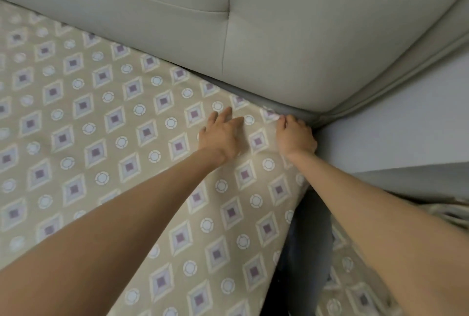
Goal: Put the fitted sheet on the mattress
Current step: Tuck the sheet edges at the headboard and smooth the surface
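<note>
A beige fitted sheet (106, 138) with purple diamonds and white circles covers the mattress top across the left and centre of the head view. My left hand (220, 135) lies flat on the sheet near the mattress's far right corner, fingers spread and straight. My right hand (295, 135) is at that corner, fingers curled and gripping the sheet's edge beside the headboard. The mattress itself is hidden under the sheet.
A padded grey-beige headboard (253, 36) rises right behind the corner, with a dark gap along its base. A pale wall (406, 125) runs to the right. More patterned fabric (355, 285) hangs at the lower right beside a dark gap.
</note>
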A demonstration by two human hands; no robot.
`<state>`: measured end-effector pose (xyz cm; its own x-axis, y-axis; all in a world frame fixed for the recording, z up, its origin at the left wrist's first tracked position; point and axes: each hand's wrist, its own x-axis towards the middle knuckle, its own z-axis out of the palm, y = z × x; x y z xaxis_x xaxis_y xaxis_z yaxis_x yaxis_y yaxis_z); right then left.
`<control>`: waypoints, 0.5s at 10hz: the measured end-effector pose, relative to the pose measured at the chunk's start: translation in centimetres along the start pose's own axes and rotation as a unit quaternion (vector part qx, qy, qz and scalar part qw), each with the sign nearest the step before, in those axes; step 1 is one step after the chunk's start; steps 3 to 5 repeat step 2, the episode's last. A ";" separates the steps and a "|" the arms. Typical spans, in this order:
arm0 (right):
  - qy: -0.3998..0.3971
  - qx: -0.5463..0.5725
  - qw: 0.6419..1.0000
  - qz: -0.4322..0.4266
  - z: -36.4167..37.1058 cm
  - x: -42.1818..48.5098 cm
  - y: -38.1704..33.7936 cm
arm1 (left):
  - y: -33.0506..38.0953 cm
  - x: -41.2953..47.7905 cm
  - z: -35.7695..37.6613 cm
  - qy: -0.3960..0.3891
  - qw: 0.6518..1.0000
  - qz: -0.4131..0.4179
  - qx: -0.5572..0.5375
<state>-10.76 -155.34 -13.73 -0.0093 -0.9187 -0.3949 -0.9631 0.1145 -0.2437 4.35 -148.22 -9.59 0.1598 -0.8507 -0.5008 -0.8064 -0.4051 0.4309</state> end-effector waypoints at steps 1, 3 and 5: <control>-0.071 -0.007 0.997 0.005 -2.0 -0.5 -0.1 | 0.7 -1.8 -1.4 0.022 0.993 -0.024 -0.115; -0.082 0.016 0.996 -0.027 -4.8 -3.0 -0.7 | 1.7 -4.4 -3.4 0.069 0.984 -0.050 -0.155; -0.082 0.016 0.996 -0.027 -4.8 -3.0 -0.7 | 1.7 -4.4 -3.4 0.069 0.984 -0.050 -0.155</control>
